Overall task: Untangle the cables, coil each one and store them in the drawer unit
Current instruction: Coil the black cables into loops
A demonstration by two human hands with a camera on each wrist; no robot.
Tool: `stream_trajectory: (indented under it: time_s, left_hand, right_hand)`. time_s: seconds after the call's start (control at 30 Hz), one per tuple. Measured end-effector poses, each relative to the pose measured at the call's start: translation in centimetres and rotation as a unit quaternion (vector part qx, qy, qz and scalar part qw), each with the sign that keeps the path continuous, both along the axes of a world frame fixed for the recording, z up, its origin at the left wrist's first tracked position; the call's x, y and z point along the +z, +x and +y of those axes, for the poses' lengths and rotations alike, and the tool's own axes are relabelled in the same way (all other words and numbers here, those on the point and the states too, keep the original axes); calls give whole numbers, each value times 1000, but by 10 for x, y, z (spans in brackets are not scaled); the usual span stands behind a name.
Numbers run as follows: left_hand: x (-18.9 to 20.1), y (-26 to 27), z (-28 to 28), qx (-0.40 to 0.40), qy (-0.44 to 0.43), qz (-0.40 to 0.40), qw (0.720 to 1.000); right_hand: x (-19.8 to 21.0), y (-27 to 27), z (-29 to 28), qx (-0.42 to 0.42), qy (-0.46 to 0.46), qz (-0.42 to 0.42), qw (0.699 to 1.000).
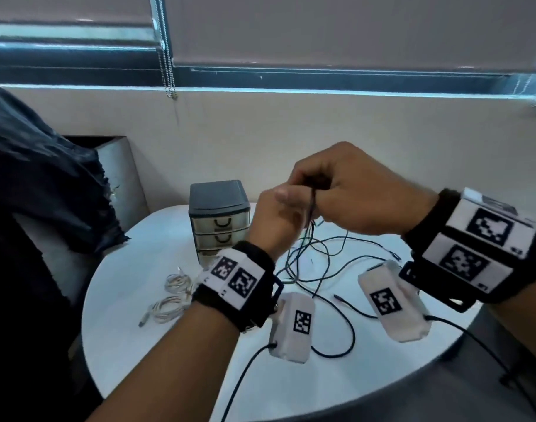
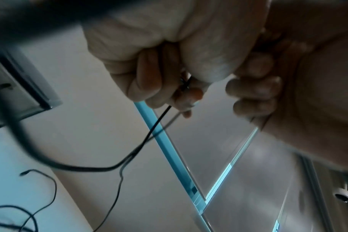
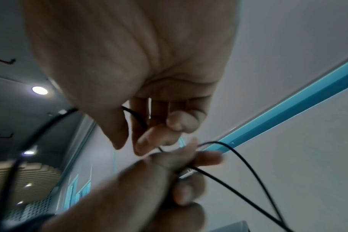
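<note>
Dark draped cloth (image 1: 41,184) far to the left of the grip, hanging over a grey chair back (image 1: 117,172). Two coiled white cables (image 1: 172,296) below and left of the grip, lying on the round white table (image 1: 123,300), apart from the dark strands. Small grey plastic drawer unit (image 1: 219,220) with three pale drawers just left of the grip and behind it, standing upright on the table, all drawers pushed in. Left hand (image 1: 276,220) raised above the table, fingers curled and pinching the thin black cable (image 1: 312,208); seen from the left wrist, the strand (image 2: 159,120) runs down out of the closed fingers (image 2: 145,75). Right hand (image 1: 352,190) touching the left at the grip, knuckles up, fingers (image 3: 149,138) bent round the same black cable (image 3: 238,158) where it loops between both hands. Below the grip, the loose tangle of thin dark cables (image 1: 315,263) hangs down and spreads in loops over the table, one free plug end (image 1: 338,296) lying near the table's middle, another (image 1: 394,255) further right. Under each wrist, a white tagged camera box (image 1: 294,327) with its own black lead trailing off the table's near edge.
</note>
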State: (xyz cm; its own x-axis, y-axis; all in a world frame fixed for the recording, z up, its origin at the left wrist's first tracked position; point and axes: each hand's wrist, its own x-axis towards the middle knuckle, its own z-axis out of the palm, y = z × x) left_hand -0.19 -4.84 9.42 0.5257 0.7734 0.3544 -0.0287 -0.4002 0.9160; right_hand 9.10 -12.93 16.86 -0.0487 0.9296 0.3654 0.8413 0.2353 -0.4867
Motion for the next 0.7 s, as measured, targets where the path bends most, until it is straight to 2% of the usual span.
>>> stream_trajectory:
  time_s: [0.1, 0.2, 0.27, 0.33, 0.47, 0.5, 0.6, 0.7]
  left_hand:
    - [12, -15, 10, 5, -50, -36, 998]
    - [27, -34, 12, -6, -57, -58, 997]
    - [40, -46, 8, -30, -47, -79, 995]
    - [55, -59, 2, -58, -45, -109, 991]
    - [74, -76, -5, -82, -45, -143, 985]
    - [74, -78, -5, -80, -38, -141, 986]
    - [66, -79, -2, -50, -11, -112, 992]
    - [47, -80, 9, 0, -7, -90, 996]
  right_hand:
    - [-8, 27, 8, -20, -10, 55, 998]
    - [-24, 51, 21, -43, -172, 60, 982]
    - [-48, 60, 34, -61, -236, 33, 969]
    - [-78, 69, 46, -96, -240, 0, 966]
    - [-128, 95, 60, -223, -239, 26, 945]
    - [-135, 101, 63, -255, -228, 3, 940]
    - [-135, 114, 66, -327, -219, -73, 916]
    - [-123, 140, 63, -352, -173, -144, 909]
